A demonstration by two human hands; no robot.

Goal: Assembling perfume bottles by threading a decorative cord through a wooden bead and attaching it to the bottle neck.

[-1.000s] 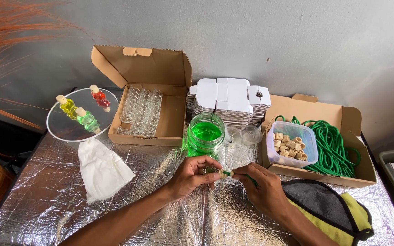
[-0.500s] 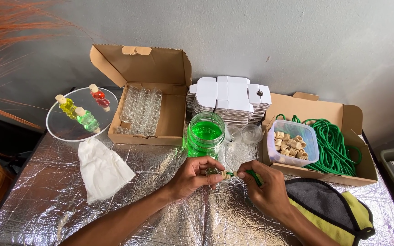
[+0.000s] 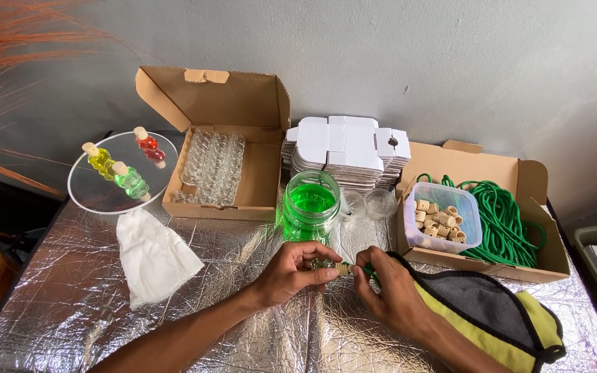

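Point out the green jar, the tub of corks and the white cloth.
Green jar (image 3: pixel 310 211), head view, on its glass side.
Tub of corks (image 3: pixel 419 238), head view, on its clear front wall.
White cloth (image 3: pixel 153 255), head view, on the middle of the fabric.

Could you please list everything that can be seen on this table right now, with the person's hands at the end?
Small corked glass bottle: one, clear, held between both hands.
Glass jar of green liquid: one, table centre.
Open cardboard box of empty glass bottles: one, brown, back left.
Round clear plate: one, far left, bearing three filled bottles, yellow, green, red.
White cloth: one, below the plate.
Stack of flat white cartons: one, back centre.
Plastic tub of corks: one, in right box.
Green cord: one coil, right box.
Left hand: grips bottle.
Right hand: at cork.
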